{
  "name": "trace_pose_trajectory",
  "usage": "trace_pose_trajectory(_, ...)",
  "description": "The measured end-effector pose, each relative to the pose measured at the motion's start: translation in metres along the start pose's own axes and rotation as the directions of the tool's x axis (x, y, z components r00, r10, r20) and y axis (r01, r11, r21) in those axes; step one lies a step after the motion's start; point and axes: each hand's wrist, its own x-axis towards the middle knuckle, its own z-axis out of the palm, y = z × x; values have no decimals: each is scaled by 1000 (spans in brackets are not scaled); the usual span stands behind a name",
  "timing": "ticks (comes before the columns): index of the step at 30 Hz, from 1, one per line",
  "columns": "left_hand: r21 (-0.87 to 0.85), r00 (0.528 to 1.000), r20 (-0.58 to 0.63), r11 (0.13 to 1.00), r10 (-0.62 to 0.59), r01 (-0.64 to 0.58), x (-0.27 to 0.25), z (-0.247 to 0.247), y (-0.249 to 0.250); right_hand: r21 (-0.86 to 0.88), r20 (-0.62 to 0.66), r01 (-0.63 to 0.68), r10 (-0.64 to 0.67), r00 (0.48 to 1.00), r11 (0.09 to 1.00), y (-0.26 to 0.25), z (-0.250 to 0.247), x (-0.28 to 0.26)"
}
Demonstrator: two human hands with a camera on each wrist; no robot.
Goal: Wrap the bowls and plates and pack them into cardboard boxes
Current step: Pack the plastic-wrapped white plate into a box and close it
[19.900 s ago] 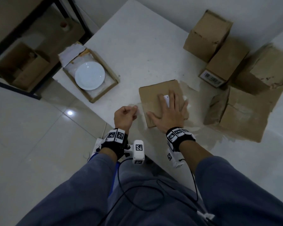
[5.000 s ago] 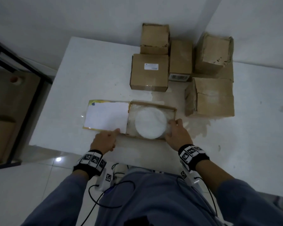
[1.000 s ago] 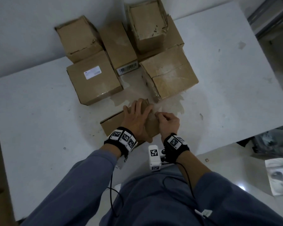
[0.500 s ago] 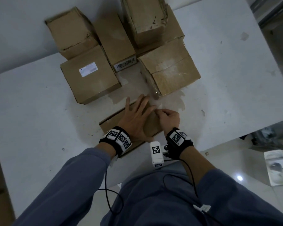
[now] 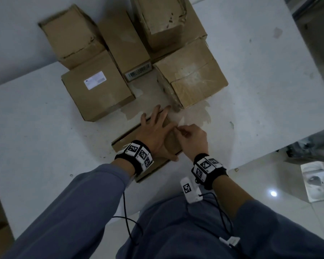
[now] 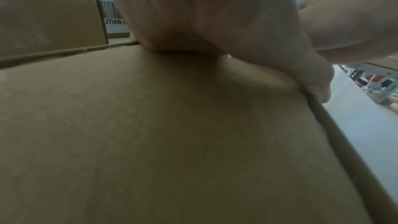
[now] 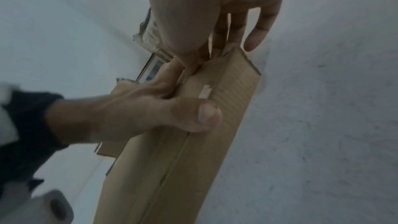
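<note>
A flat brown cardboard box (image 5: 127, 141) lies closed on the white table (image 5: 36, 146), near its front edge. My left hand (image 5: 153, 131) rests flat on the lid with its fingers spread toward the far edge. In the left wrist view the palm (image 6: 204, 14) presses on the lid (image 6: 172, 125). My right hand (image 5: 191, 139) is curled at the box's right end. In the right wrist view its thumb and fingertips (image 7: 215, 47) pinch the end edge of the box (image 7: 193, 142), beside my left thumb (image 7: 206, 113). No plate or bowl shows.
Several closed cardboard boxes stand packed together at the back of the table, among them a labelled one (image 5: 95, 90) and a taped one (image 5: 193, 77), just beyond my left fingertips. A white tray-like thing (image 5: 314, 182) lies on the floor at the right.
Five seconds ago the box lay open with a wrapped plate inside; it is closed now. Over the last second both hands stayed on it, and my left fingers spread a little farther forward.
</note>
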Motion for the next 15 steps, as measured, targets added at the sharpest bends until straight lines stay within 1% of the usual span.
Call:
trace_pose_trajectory(3, -14, 999, 38, 1000, -15, 15, 4, -2, 1, -112, 9, 96, -96, 995, 989, 1, 3, -4)
trace_pose_trajectory(6, -20, 998, 59, 1000, -16, 17, 4, -3, 3, -221, 11, 148, -149, 989, 964, 0, 4, -8)
trace_pose_trajectory(8, -27, 998, 61, 1000, -14, 16, 3, -4, 3, -264, 34, 149, -145, 989, 953, -2, 0, -9)
trace_pose_trajectory(11, -3, 998, 59, 1000, -15, 16, 2, -6, 5, -323, 95, 112, -86, 992, 940, -10, -10, -5)
trace_pose_trajectory(13, 47, 997, 67, 999, -27, 23, 2, -5, 8, -324, 93, 99, -73, 993, 941, -17, -12, -1)
trace_pose_trajectory(15, 58, 998, 58, 998, -38, 35, 2, -4, 9, -314, 121, 114, -80, 989, 943, -21, -9, -1)
